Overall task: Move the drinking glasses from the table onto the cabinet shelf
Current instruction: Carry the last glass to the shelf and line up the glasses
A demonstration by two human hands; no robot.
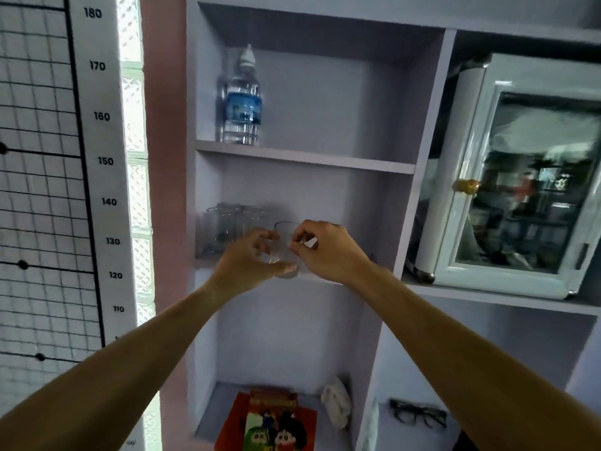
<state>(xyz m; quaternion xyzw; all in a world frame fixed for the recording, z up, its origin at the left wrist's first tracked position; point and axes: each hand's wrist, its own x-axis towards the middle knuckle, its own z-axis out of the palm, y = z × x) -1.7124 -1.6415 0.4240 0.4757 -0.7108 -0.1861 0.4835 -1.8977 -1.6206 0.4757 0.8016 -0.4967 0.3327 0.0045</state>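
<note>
Placing step here: both hands hold one clear drinking glass point(285, 249) at the middle shelf point(325, 278) edge, left hand point(250, 258) cupping it, right hand point(322, 247) pinching its rim. Next: slide it beside the shelved glasses point(227, 227) on the left, gently.

Dim, bluish room; daylight glows through the frosted glass-block window strip point(135, 177) at left, overexposed. Edges bow from the wide lens, and everything looks soft, slightly smeared.

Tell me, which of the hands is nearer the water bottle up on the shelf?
Left. The left hand is below the water bottle, slightly right of it, while the right hand is farther right; both grip one glass.
</note>
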